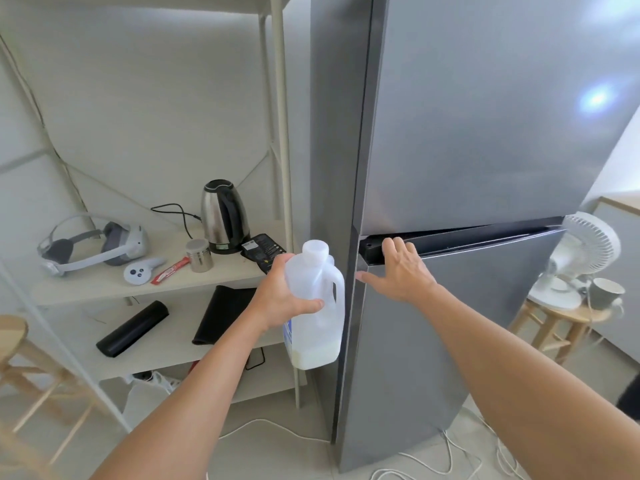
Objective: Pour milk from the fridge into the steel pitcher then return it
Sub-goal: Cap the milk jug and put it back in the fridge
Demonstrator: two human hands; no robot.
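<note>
1. The fridge (485,133) fills the right half of the view, a tall grey two-door unit. Both doors look shut or nearly so, with a dark recessed grip between the upper door and the lower door (433,323).
2. A pale shelf unit (114,289) stands to the left of the fridge. A kettle (223,216), a headset (93,245) and a small steel canister (198,255) are seen on its upper shelf. No steel pitcher can be made out with certainty.
3. A stool (568,317) at the far right carries a white fan (585,251) and a cup (604,293).
4. The milk jug (317,306) is held upright just left of the fridge's near edge. It is a translucent plastic jug with a white cap on, a moulded handle and a blue label low down. Only a shallow layer of milk is left at the bottom, so it is probably light and easily carried one-handed.
5. The right hand (398,271) is laid spread open on the top edge of the lower door, fingers hooked into the recess and nothing grasped. It seems placed there to pull that door open so the jug can be returned.
6. The left hand (282,296) is wrapped around the jug's body below the neck, thumb across the front, which leaves the other hand free for the door.
</note>
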